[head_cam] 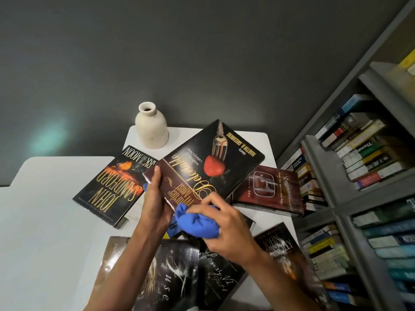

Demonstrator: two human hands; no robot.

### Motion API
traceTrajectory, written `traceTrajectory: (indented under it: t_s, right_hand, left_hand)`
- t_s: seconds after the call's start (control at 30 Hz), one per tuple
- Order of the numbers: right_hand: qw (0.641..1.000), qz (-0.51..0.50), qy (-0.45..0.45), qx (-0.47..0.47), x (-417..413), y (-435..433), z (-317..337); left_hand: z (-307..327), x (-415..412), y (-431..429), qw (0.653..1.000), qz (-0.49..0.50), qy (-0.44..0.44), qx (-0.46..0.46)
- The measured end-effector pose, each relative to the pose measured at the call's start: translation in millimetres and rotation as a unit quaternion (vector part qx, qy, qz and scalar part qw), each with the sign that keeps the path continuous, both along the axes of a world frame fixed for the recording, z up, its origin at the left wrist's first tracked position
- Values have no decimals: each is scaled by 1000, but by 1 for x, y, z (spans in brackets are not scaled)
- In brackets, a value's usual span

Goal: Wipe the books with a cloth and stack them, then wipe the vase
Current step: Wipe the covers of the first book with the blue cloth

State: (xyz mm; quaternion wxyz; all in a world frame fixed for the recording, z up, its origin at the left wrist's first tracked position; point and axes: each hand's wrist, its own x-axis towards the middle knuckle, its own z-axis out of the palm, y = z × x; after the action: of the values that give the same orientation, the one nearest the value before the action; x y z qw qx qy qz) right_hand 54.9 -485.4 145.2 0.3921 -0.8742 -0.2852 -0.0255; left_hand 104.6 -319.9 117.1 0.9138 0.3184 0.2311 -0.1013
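Note:
My left hand [156, 198] grips the near left corner of a dark book with a strawberry and fork on its cover [211, 162], holding it tilted above the table. My right hand [224, 223] clutches a bunched blue cloth [197, 225] against the book's near edge. A cream ceramic vase [151, 126] stands upright at the back of the white table [45, 221]. Around the held book lie a John Sandford book [107, 187] to the left, a dark red book [269, 191] to the right, and several dark books [175, 274] near me.
A grey bookshelf [332, 176] packed with books fills the right side, close to the table's edge. A dark grey wall rises behind the table. Another book [289, 254] lies at the near right under my right forearm.

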Motion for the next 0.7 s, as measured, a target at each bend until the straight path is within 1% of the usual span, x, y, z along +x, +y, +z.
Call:
traceTrajectory:
  t_s: [0.1,0.2,0.3,0.4,0.47,0.5,0.57,0.63,0.67,0.7]
  right_hand:
    - [998,-51,-38,28,12,-16,-3]
    - [981,-172,-81,38,46,-38,-2]
    - [943,-300,-119,87,77,-64,4]
    - [897,-378,-141,178,89,-63,2]
    - [880,-390,-137,232,81,-43,-3]
    - [883,-380,-129,244,73,-32,-6]
    - [910,-319,-125,232,52,-16,-13]
    - [937,-250,-147,196,36,-12,-18]
    - [941,-234,-164,181,36,-16,-17]
    - [939,-240,-176,172,42,-22,-16]
  left_hand:
    - [-5,-1,3,999,33,8,26]
    - [-7,-6,6,999,43,-1,9]
    - [-4,-12,8,999,39,11,9]
    - [-1,-17,2,999,42,30,-3]
    - [0,-19,-2,998,45,48,-12]
    - [0,-19,-2,997,47,57,-15]
    - [1,-21,-1,996,46,68,-25]
    - [0,-21,1,996,42,72,-34]
    - [0,-22,2,996,39,76,-38]
    - [-1,-23,3,995,35,80,-38]
